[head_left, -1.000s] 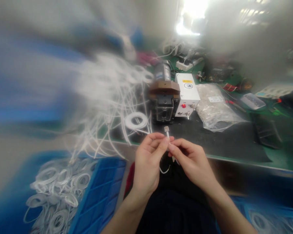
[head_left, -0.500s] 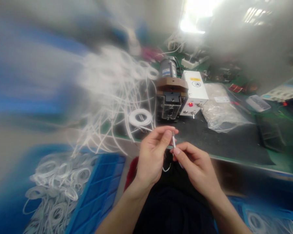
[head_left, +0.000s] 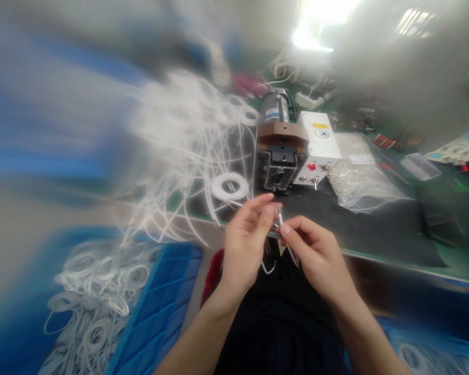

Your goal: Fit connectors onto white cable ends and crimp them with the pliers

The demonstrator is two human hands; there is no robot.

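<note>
Both hands meet in front of me over my lap. My left hand [head_left: 247, 240] pinches the tip of a thin white cable [head_left: 280, 217] between thumb and forefinger. My right hand [head_left: 316, 258] pinches the same cable just below, and the cable trails down between my wrists. Whether a small clear plug sits at the tip is too blurred to say. Just beyond my fingers on the bench stands a small machine [head_left: 282, 161] with a brown top, a motor and a white control box [head_left: 321, 148] with a red light.
A coiled white cable [head_left: 230, 187] lies beside the machine, with a tangle of white cables [head_left: 187, 135] behind it. A clear bag of small parts [head_left: 361, 179] lies at right. A blue crate [head_left: 156, 307] of cable coils [head_left: 97, 291] sits at lower left.
The view has drifted so the machine sits further right. My hands stay together on the cable; the tip that stood above my fingers is now lower, at my left thumb.
</note>
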